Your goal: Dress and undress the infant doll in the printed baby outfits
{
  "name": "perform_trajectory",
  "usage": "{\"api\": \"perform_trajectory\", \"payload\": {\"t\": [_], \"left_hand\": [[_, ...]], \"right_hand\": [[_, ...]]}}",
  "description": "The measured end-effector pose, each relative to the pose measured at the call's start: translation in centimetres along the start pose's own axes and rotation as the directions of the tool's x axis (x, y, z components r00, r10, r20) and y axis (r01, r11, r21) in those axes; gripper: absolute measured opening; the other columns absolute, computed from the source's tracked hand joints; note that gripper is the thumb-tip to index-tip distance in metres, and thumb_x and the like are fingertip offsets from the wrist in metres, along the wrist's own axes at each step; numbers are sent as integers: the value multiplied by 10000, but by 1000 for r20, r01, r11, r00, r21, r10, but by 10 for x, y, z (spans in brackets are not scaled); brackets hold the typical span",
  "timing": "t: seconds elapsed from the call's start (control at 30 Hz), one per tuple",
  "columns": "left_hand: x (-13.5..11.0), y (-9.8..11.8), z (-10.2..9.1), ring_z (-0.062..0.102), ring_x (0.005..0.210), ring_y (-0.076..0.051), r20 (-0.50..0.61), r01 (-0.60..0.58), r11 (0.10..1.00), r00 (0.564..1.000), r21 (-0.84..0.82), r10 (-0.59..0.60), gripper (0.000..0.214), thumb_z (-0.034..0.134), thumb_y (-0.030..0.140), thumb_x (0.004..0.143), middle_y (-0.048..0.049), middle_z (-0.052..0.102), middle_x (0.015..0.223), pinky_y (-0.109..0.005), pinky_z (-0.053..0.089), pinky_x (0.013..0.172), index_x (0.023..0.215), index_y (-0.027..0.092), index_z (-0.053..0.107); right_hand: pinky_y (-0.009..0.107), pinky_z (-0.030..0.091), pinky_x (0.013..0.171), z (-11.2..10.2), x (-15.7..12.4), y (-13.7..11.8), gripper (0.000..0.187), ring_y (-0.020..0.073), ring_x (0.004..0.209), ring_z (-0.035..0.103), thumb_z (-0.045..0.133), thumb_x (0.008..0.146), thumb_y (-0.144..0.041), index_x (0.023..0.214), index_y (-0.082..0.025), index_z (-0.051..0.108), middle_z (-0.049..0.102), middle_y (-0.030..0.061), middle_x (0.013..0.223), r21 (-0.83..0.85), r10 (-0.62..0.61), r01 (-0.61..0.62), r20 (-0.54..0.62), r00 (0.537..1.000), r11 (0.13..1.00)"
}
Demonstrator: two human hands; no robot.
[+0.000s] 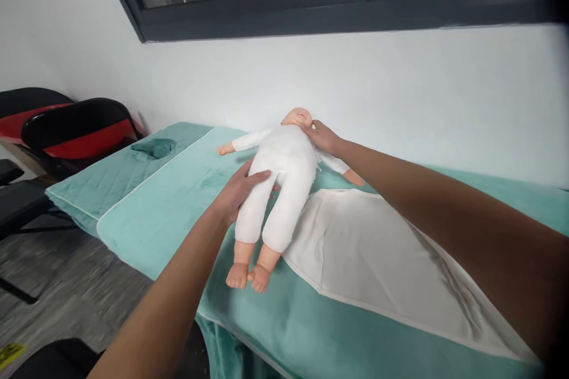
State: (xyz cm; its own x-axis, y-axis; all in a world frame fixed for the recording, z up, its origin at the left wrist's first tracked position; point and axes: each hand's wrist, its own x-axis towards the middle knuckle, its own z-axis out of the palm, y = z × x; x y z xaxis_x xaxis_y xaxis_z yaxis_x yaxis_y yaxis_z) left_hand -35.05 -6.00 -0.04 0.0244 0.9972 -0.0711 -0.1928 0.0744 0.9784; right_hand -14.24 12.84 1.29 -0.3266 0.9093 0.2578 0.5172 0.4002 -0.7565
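Observation:
A baby doll [288, 154] with a white cloth body and pink plastic head, hands and feet is face up, its feet toward me. My left hand [242, 186] grips the doll's thigh on the left, thumb on top and fingers passing underneath. Up by the doll's neck and shoulder, my right hand [322, 135] supports it, its fingers partly hidden behind the head. The doll appears held over the green bed cover; whether its back touches the cover cannot be seen. A pale cloth [364, 249] lies spread to the right of the doll's legs.
The bed [178, 189] has a teal cover and a quilted end with a face hole [153, 148]. Black and red folding chairs [84, 130] stand at the left. Behind the bed rises a white wall [400, 83] with a dark-framed window [249, 21] above.

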Motion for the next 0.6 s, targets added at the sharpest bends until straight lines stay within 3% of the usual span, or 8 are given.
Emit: {"api": "perform_trajectory", "payload": {"t": [0.17, 0.33, 0.47, 0.6], "left_hand": [[-55, 18, 72, 716, 917, -303, 65, -11, 1000, 998, -26, 13, 632, 700, 314, 839, -150, 703, 1157, -531, 577, 839, 1413, 167, 483], [-103, -19, 152, 720, 953, -287, 85, -37, 994, 995, -104, 46, 642, 736, 322, 799, -116, 689, 1222, -472, 599, 834, 1394, 262, 503], [-123, -65, 195, 661, 1134, -299, 106, -44, 991, 993, -126, 58, 643, 737, 325, 794, -91, 650, 1318, -446, 569, 921, 1396, 293, 511], [-129, -100, 212, 635, 1175, -319, 83, -47, 991, 995, -124, 58, 636, 748, 323, 777, -117, 641, 1336, -445, 524, 992, 1377, 243, 553]], "right_hand": [[384, 515, 913, -72, -64, -7, 650, 304, 1118, 630, 463, 905, -682, 1253, -140, 554, 653, 169, 1285, -48, 59, -63, -76, 995, 997], [416, 495, 947, -132, -139, 9, 803, 327, 1159, 611, 453, 854, -767, 1343, -131, 485, 583, 202, 1380, -106, 184, -194, -98, 978, 975], [421, 467, 987, -152, -193, 38, 794, 332, 1207, 590, 403, 868, -774, 1375, -167, 456, 571, 183, 1409, -179, 273, -290, -112, 955, 940], [413, 487, 949, -146, -226, 70, 795, 329, 1190, 607, 335, 899, -753, 1418, -154, 401, 558, 205, 1416, -221, 333, -349, -111, 937, 911]]}}
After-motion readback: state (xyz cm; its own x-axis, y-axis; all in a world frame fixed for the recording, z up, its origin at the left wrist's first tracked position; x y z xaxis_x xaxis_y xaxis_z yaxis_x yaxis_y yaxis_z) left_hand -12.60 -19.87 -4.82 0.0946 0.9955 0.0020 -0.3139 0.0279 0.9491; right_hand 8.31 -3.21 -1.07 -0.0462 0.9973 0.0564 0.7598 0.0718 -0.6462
